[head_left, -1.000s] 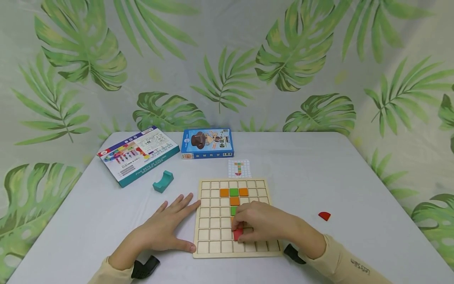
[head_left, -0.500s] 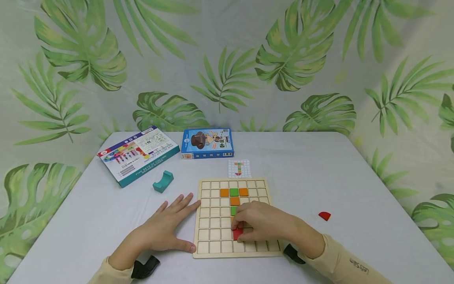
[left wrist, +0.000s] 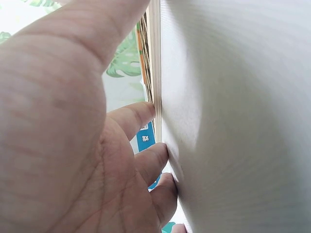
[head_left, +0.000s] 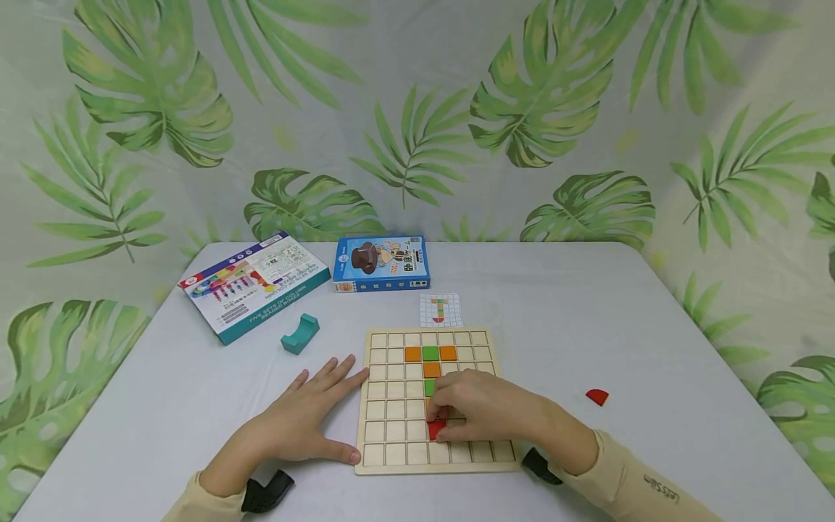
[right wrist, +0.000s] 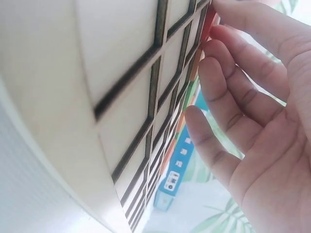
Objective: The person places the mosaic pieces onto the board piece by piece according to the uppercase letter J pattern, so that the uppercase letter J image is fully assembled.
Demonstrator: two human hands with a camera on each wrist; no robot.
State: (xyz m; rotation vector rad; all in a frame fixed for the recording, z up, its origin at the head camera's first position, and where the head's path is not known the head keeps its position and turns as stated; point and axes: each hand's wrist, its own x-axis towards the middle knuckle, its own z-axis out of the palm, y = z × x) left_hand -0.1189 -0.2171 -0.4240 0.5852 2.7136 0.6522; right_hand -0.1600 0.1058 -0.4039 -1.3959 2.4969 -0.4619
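Note:
A square wooden grid board (head_left: 394, 409) lies on the table. Green square tiles (head_left: 430, 353) and orange square tiles (head_left: 432, 370) form a T shape in its cells. My right hand (head_left: 483, 406) is over the lower middle, with thumb and fingertips pinching a red tile (head_left: 435, 431) at a cell below the column; the hand hides part of the column. In the right wrist view the red tile (right wrist: 209, 20) is at the fingertips, against the board. My left hand (head_left: 293, 424) rests with fingers spread on the table, its thumb and index finger touching the board's left edge.
A red quarter-round piece (head_left: 596, 396) lies to the right of the board. A small pattern card (head_left: 440, 310) is just behind it. Further back are a blue box (head_left: 382, 264) and a white-and-teal box (head_left: 254, 286), with a teal curved block (head_left: 301, 334) in front.
The red tile has shifted very slightly to the left and away under my right fingertips. The left hand has stayed still.

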